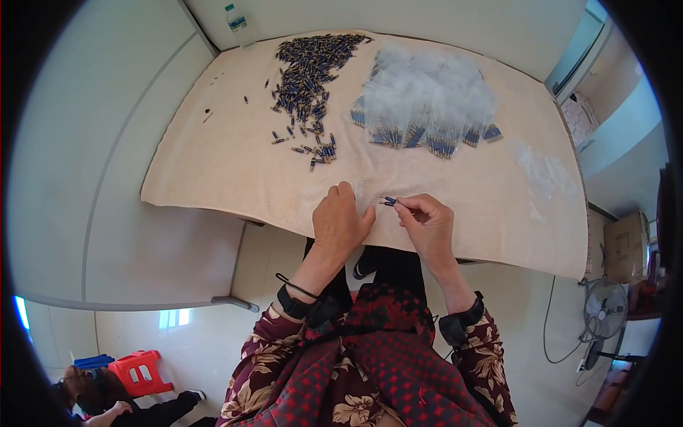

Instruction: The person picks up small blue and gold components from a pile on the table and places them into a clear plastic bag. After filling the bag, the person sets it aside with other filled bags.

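Close to the table's near edge, my right hand (430, 222) pinches a couple of small dark-blue pieces with brass-coloured ends (388, 202) between thumb and fingertips. Just left of them is my left hand (340, 222), its fingers curled over a clear plastic bag (358, 189). Most of that bag is hidden by the hand or too transparent to make out. A large loose pile of the same blue pieces (306, 78) spreads beyond my left hand. Farther out to the right lies a heap of clear bags (427, 92), with rows of blue pieces showing inside their near ends.
A cream cloth (206, 167) covers the table. More clear plastic bags (544, 171) lie at its right. A water bottle (240, 28) stands at the back left. Around the table are a fan (605, 307), a cardboard box (626, 245), a red stool (142, 371) and another person (107, 398).
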